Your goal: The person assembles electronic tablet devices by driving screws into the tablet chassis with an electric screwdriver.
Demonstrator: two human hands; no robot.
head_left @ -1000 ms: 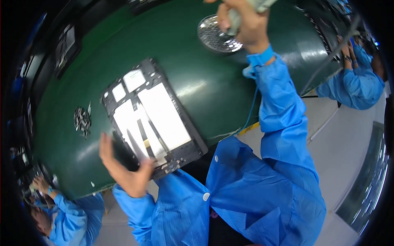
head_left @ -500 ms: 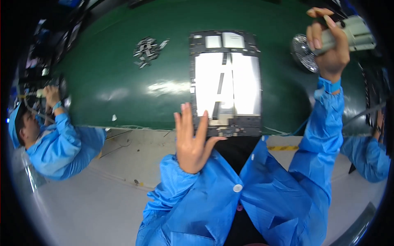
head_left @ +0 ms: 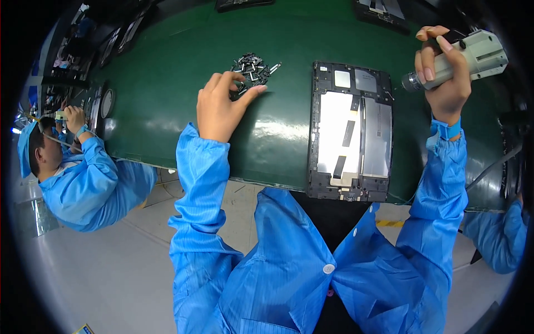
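Note:
My left hand (head_left: 221, 106) is over a small pile of black and silver parts (head_left: 255, 69), with its thumb and fingers curved and apart at the pile's near edge. Some fingertips are partly hidden. In my right hand (head_left: 448, 78) is a pale electric screwdriver (head_left: 481, 53), gripped around its body with its metal nose pointing left. The screwdriver is above the table, to the right of an opened tablet (head_left: 339, 139). Bright silver panels, dark strips and a black frame show inside the tablet, which lies at the table's near edge.
The green table (head_left: 272, 111) spans the view. Dark devices (head_left: 384, 12) lie along its far side. A co-worker in blue (head_left: 92, 183) sits at the left, holding a pale tool. Another blue sleeve (head_left: 498, 234) shows at the right. A cable (head_left: 492, 167) runs near my right forearm.
My left hand has gone from the tablet's near left corner to the parts pile. The view has shifted, so the table's things appear farther right. A clear round object beside the screwdriver is out of sight.

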